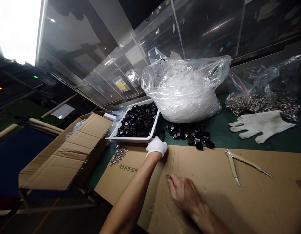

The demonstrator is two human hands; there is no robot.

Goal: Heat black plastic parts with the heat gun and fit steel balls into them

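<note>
Small metal piece [167, 176], pinched by the bare right hand [185, 193] over the cardboard [213, 169], juts leftward; its long axis is too small to tell. White tray [131, 139] and loose black parts [199, 146] flank the outstretched, gloved left hand [156, 147], whose grip I cannot tell.

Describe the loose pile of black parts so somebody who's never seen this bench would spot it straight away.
Find the big clear bag of white material on the green bench. Between it and the cardboard sheet lies the loose pile of black parts. Unlike the similar black pieces in the white tray to its left, these sit directly on the bench.
</note>
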